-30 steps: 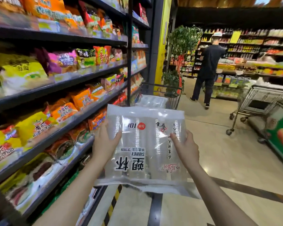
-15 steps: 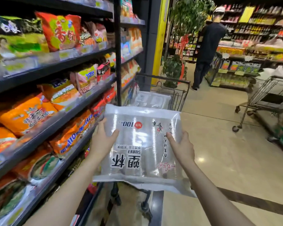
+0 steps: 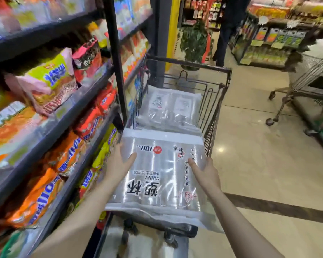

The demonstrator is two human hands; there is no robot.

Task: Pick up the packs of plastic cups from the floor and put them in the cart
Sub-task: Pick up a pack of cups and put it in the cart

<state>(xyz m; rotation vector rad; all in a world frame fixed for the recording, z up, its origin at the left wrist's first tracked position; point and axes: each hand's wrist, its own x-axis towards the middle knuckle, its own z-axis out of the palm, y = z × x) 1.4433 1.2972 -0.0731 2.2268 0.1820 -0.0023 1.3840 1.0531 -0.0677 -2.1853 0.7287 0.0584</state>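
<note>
Held pack: a clear pack of plastic cups (image 3: pixel 162 175) with black lettering and a red dot, held flat between both hands over the near end of the cart (image 3: pixel 215 101).
Left hand: the left hand (image 3: pixel 119 164) grips the pack's left edge, thumb lying on top, the other fingers hidden beneath.
Right hand: the right hand (image 3: pixel 206 173) grips the pack's right edge, thumb on the top face, the rest tucked under the plastic.
Pack edges: the far edge overhangs the basket; the near sealed flap hangs past the cart's near end, above its wheels.
Cart: black wire basket with a dark far rail, its left side close against the shelf post (image 3: pixel 115 58).
Inside the cart: more packs of cups (image 3: pixel 171 108) already lie stacked in the far half, label side up, reaching toward the held pack's far edge.
Left side: store shelves (image 3: pixel 50 127) crowded with bright snack bags, their lips running right alongside the cart and the left forearm.
Right side: wide open tiled floor (image 3: pixel 250 161), with a dark stripe crossing it near the right forearm.
Farther off: a second cart (image 3: pixel 306 79) stands well apart at the right; a potted plant (image 3: pixel 193 41) and a person in dark clothes (image 3: pixel 227 34) stand beyond the cart's far rail.
</note>
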